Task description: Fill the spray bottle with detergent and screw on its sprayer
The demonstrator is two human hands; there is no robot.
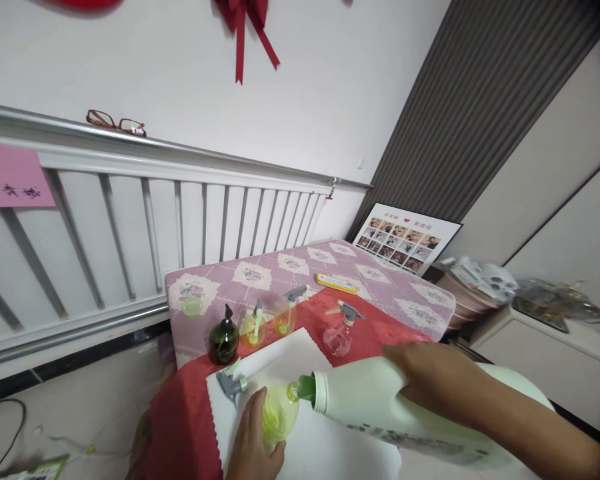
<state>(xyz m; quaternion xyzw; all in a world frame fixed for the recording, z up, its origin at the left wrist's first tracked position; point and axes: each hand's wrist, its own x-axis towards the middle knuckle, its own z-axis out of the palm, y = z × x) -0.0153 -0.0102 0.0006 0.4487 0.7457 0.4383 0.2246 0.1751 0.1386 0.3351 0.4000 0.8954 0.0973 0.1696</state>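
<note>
My left hand (253, 437) is wrapped round a small see-through yellow bottle (279, 413), which has no top on and leans toward the right. With my right hand (430, 380) I grip the handle of a large pale green jug (365, 387), tipped on its side. The jug's green spout (306, 387) meets the yellow bottle's mouth. I cannot make out whether liquid is flowing. A grey spray head (230, 385) lies on the white mat (325, 440) to the left of the bottle.
Behind the mat stand a dark green pump bottle (224, 340), two yellow-orange spray bottles (254, 330) and a pink spray bottle (338, 339). A green cap (192, 306) and yellow case (337, 283) lie on the floral tablecloth (370, 273). A radiator (190, 213) runs along the wall.
</note>
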